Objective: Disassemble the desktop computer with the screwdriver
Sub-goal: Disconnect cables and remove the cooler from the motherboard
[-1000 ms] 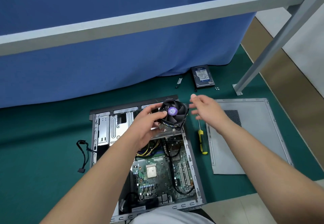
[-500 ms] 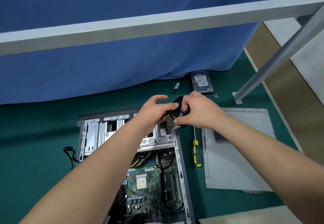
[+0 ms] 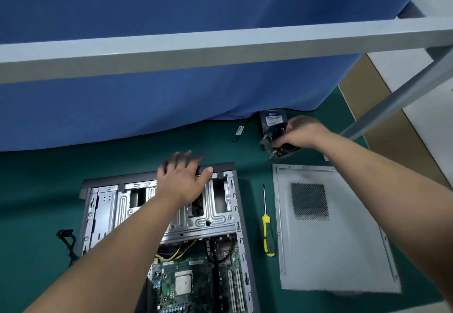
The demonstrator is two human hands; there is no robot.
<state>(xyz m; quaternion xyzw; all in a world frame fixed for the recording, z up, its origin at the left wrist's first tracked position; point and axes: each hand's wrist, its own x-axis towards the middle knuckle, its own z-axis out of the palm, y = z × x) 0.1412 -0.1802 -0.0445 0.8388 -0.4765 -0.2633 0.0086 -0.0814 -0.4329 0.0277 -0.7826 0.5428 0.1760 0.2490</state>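
**Fan held over the hard drive**

The right hand grasps the fan just in front of the hard drive. The left hand is released, fingers spread above the computer case. The screwdriver lies on the green counter between the case and the side panel.

Bare stamped metal computer case, dull sheen; matt grey metal side panel, perforated vent; glossy yellow plastic screwdriver handle; matt green counter; blue cloth curtain
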